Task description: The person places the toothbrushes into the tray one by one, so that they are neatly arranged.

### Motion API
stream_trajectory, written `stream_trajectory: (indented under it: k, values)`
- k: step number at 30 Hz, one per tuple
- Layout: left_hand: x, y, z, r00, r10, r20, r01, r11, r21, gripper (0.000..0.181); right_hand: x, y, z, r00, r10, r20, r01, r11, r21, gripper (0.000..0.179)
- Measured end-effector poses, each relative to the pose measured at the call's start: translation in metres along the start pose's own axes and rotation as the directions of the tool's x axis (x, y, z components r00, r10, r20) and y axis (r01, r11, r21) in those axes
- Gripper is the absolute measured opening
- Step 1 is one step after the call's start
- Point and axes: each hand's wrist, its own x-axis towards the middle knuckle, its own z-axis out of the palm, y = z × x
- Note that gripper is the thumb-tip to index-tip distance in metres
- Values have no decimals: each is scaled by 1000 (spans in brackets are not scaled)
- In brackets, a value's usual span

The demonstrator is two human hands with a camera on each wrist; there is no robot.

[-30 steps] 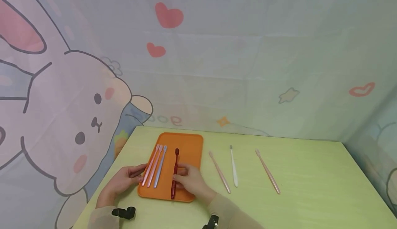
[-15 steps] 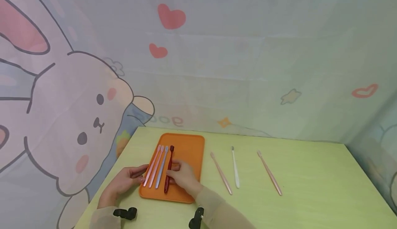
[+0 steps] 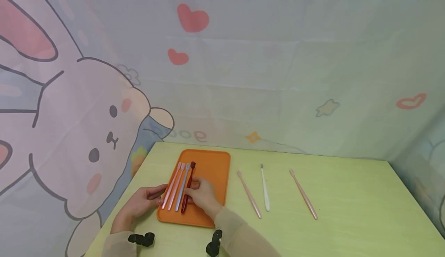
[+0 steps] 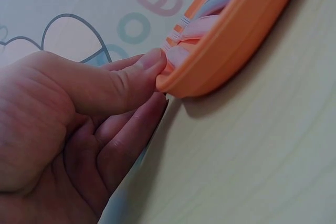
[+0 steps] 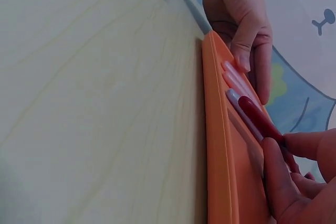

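My right hand (image 3: 205,195) pinches a dark red toothbrush (image 3: 192,168) between thumb and fingers, over the orange tray (image 3: 212,164). Beside it on the tray lie a blue toothbrush (image 3: 182,187) and two pink toothbrushes (image 3: 176,187), side by side with heads toward the back. In the right wrist view the red handle (image 5: 257,116) lies close against the blue one; whether they touch I cannot tell. My left hand (image 3: 139,203) grips the tray's left edge, its thumb (image 4: 152,61) on the rim and the fingers below.
To the right of the tray, a pink toothbrush (image 3: 249,195), a white toothbrush (image 3: 265,189) and another pink toothbrush (image 3: 304,195) lie apart on the light green table (image 3: 347,210). A printed cloth backdrop (image 3: 264,75) stands behind the table.
My right hand has moved left with the red toothbrush, bringing it from the tray's middle up beside the blue one. The left hand keeps its hold on the tray edge.
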Motion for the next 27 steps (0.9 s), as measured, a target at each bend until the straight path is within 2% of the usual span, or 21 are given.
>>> stream_trajectory:
  k: [8, 17, 21, 27]
  values:
    - [1, -4, -3, 1000, 11, 16, -10, 998, -57, 57, 5, -1, 4, 1000, 11, -27, -14, 997, -80, 54]
    - [2, -5, -3, 999, 32, 24, -31, 999, -41, 57, 9, 1, 9, 996, 3, -86, -19, 982, -187, 41]
    - [2, -4, -3, 999, 29, 18, -28, 999, -32, 57, 10, 2, 8, 994, 6, -110, -29, 978, -209, 38]
    - [2, -4, -3, 1000, 23, 12, -23, 999, -25, 56, 11, 7, 7, 992, -32, -119, 5, 975, -221, 34]
